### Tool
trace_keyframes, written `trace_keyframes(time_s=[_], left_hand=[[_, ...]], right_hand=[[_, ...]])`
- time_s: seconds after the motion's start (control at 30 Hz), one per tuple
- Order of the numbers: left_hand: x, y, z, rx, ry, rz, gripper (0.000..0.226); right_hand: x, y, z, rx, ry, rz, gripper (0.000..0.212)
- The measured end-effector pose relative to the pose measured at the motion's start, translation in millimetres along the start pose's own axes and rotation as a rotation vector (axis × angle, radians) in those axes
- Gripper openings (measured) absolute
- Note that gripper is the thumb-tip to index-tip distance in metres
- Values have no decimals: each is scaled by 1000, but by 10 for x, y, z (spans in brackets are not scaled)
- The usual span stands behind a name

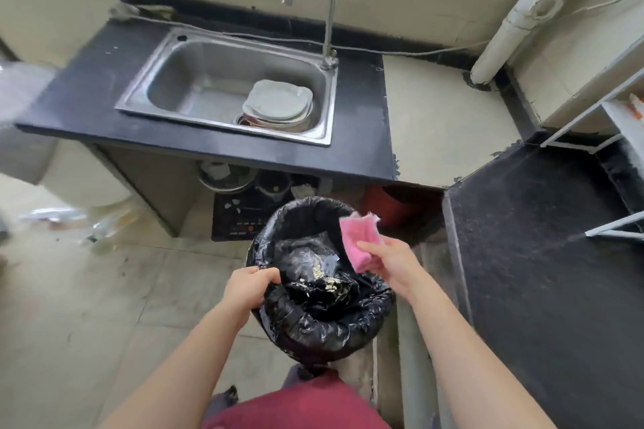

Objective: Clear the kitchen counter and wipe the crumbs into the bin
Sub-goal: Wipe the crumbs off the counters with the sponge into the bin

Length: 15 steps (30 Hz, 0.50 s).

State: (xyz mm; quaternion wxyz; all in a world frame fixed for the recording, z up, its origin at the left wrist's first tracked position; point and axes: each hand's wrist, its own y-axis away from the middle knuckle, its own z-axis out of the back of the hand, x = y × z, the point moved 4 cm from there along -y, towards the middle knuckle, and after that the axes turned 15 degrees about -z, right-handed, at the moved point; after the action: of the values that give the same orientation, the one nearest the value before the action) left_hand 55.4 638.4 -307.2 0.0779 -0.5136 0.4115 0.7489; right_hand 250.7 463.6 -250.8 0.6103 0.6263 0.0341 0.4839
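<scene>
Counter point(209, 146) looks bare, plates point(278, 104) in the sink point(195, 80), so we're shaking crumbs out: left hand point(249, 287) clamped on the bin point(313, 289) rim, right hand point(390, 263) pinching the cloth point(359, 237) above it.

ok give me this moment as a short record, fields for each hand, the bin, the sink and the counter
left hand: left hand grips the near-left rim of the bin liner
right hand: right hand holds a pink cloth over the bin's far-right edge
bin: bin lined with a black bag, pale crumbs and a clear wrapper inside
sink: steel sink holds stacked plates near the drain, tap off
counter: black counter around the sink looks bare
</scene>
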Motion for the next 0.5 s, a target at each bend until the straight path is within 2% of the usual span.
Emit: trace_keyframes(time_s=[0.07, 0.13, 0.23, 0.33, 0.4, 0.5], left_hand=[[101, 120, 489, -84, 74, 28, 21], [189, 224, 1046, -172, 148, 40, 17], [399, 382, 1855, -290, 275, 66, 11], [543, 530, 2495, -400, 391, 73, 9], [671, 618, 2920, -511, 451, 79, 7], [842, 679, 3469, -654, 557, 85, 9]], right_hand=[[60, 68, -419, -205, 192, 89, 4], [155, 179, -983, -139, 157, 134, 6], [318, 295, -1822, -130, 329, 227, 19], [504, 459, -2631, -35, 468, 303, 20], [649, 552, -3215, 38, 555, 368, 28], [842, 701, -4033, 182, 673, 433, 21]])
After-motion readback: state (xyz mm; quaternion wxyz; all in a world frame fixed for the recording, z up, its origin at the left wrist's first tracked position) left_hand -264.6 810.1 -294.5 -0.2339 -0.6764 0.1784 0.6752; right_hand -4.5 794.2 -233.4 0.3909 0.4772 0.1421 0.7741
